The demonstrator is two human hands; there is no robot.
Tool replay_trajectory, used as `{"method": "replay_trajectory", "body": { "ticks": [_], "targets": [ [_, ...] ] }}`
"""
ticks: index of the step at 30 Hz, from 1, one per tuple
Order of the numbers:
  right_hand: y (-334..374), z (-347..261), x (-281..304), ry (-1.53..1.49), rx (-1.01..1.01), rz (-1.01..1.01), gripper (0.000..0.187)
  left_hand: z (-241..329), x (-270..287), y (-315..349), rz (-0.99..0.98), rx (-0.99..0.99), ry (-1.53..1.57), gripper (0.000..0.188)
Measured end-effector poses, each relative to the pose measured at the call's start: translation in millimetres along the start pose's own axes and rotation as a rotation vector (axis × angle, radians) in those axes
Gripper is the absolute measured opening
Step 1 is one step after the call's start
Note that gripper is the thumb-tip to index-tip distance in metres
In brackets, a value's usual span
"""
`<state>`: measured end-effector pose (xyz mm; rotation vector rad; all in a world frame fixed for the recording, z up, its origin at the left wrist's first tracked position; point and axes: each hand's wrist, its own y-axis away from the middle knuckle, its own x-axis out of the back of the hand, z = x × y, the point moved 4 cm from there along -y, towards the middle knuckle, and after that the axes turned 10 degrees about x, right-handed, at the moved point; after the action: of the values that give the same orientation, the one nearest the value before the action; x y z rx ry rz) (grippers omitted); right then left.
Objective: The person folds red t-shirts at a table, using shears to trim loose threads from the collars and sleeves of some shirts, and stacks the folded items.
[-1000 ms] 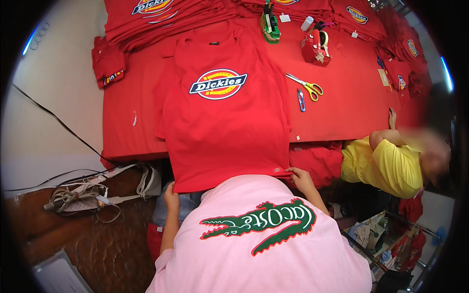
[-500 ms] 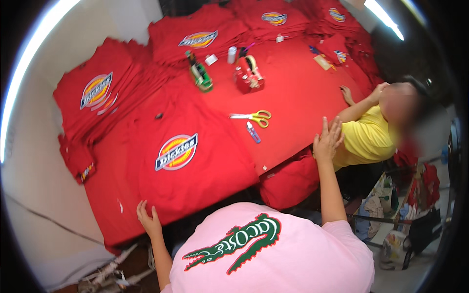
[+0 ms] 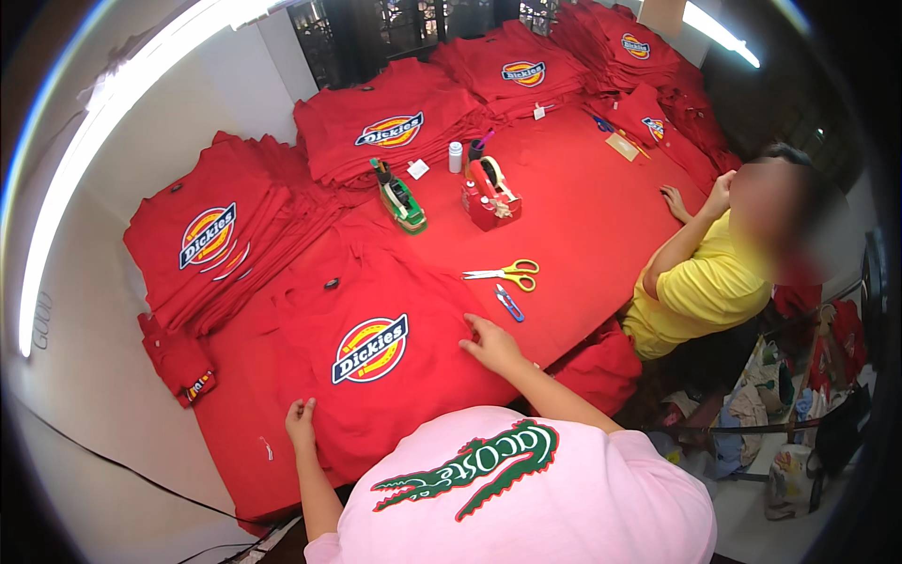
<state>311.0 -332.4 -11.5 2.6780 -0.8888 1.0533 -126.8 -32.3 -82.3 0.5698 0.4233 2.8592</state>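
Observation:
A red shirt (image 3: 427,348) with a round yellow, red and blue chest print lies spread flat on the red-covered table in front of me. At its lower left edge is my left hand (image 3: 302,428), fingers slightly bent and apart, the tips beside the cloth. On the shirt's right edge rests my right hand (image 3: 492,347), thumb and forefinger spread, the tips touching the fabric. Beyond the right hand lie yellow-handled scissors (image 3: 512,274) and small blue thread snips (image 3: 508,304).
Stacks of folded red shirts (image 3: 376,155) line the back and left of the table (image 3: 564,226). A green tape dispenser (image 3: 404,207), a red tape dispenser (image 3: 491,197) and a white bottle (image 3: 456,157) stand mid-table. A person in yellow (image 3: 714,273) leans on the right side.
My right hand has come from the table's right edge, near the person in yellow, leftward onto the shirt's right edge. The left hand stays near the lower left edge. The view has shifted.

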Motion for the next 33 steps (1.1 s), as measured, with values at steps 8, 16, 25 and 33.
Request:
{"method": "replay_trajectory", "body": {
  "ticks": [8, 16, 25, 33],
  "targets": [
    [-32, 34, -15, 0.012, -0.059, 0.017, 0.035, -9, -1, 11, 0.068, 0.091, 0.637, 0.017],
    [19, 25, 26, -0.037, -0.3, -0.216, 0.036, -15, 32, 115, 0.045, 0.234, 0.435, 0.021],
    [75, 49, 21, -0.299, -0.08, -0.069, 0.023, -74, 17, 178, 0.13, 0.132, -0.097, 0.02],
    [81, 28, 8, -0.69, -0.13, -0.001, 0.029, -66, 31, 184, -0.043, 0.304, 0.27, 0.021]
  ]
}}
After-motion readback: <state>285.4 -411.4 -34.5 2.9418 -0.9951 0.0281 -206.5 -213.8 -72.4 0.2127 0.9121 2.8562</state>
